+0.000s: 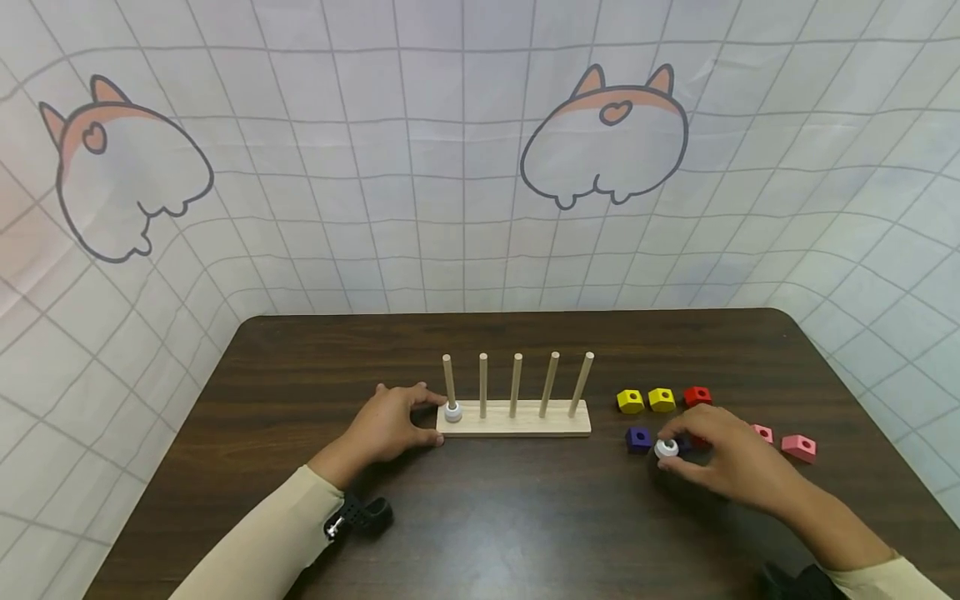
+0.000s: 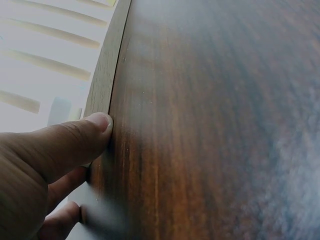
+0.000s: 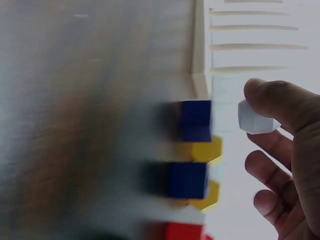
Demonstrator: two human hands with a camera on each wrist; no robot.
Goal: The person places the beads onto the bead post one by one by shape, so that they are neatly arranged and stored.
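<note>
A wooden peg board [image 1: 517, 427] with several upright pegs lies on the table. My left hand [image 1: 390, 423] grips its left end; in the left wrist view the thumb [image 2: 95, 127] presses on the board's long side [image 2: 106, 65]. Around the foot of the leftmost peg [image 1: 448, 379] sits a white block [image 1: 453, 413]. To the right of the board, my right hand [image 1: 731, 458] pinches another white block [image 3: 255, 119] between thumb and finger, held above the table. Its hole shows in the head view. The other right fingers curl loosely below it in the right wrist view.
Near my right hand are two yellow blocks [image 1: 646, 401], a red block [image 1: 697, 395], purple-blue blocks [image 1: 638, 439] and pink blocks [image 1: 798, 447]; the hand covers some partly. The dark wooden table [image 1: 480, 517] ends at a white gridded curtain [image 1: 450, 167].
</note>
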